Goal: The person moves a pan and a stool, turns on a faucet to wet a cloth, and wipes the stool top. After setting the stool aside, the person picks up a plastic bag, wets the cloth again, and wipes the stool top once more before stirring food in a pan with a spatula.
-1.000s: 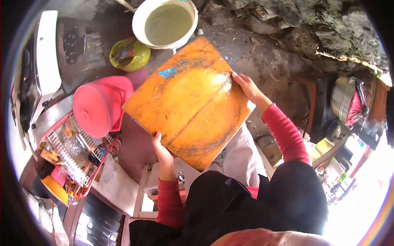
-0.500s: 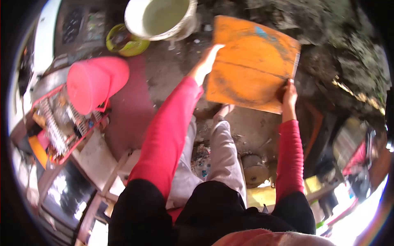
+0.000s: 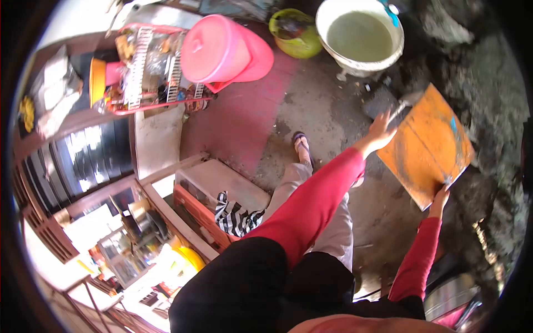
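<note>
Head view: left hand [image 3: 380, 135] and right hand [image 3: 439, 204] hold out the orange board [image 3: 425, 147] at three o'clock, where shifting it calls for paired grips.

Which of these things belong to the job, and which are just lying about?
In use:
- orange board, with the left hand and right hand at its edges

Apparently just lying about:
- pink lidded container
- striped cloth
- yellow-green basin

Unclear: white tub of liquid.

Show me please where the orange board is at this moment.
In the head view, the orange board is on the right side, beside the rough stone wall, with the right hand at its lower edge.
</note>
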{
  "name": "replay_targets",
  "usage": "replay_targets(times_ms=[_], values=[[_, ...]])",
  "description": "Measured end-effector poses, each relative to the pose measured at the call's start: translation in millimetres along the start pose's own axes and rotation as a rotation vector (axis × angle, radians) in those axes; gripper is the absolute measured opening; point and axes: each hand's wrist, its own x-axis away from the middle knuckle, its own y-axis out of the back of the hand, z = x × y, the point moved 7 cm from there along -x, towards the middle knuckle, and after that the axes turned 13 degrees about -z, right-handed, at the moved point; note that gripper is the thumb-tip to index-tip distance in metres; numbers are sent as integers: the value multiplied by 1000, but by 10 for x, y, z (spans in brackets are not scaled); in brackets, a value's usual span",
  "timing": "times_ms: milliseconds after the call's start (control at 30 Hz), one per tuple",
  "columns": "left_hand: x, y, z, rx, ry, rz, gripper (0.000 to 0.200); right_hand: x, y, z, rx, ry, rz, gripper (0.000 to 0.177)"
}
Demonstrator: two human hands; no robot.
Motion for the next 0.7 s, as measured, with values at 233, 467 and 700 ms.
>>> replay_targets(times_ms=[233, 467, 700], values=[[1614, 2328, 1285, -182, 86, -163, 53, 1672, 73, 2245, -386, 9, 554, 55], [3408, 4286, 2372, -422, 478, -321, 52, 2383, -134, 3097, 709, 1402, -112, 31], [3841, 5011, 2277, -345, 575, -234, 53, 4329, -614, 4896, 127, 1091, -17, 38]])
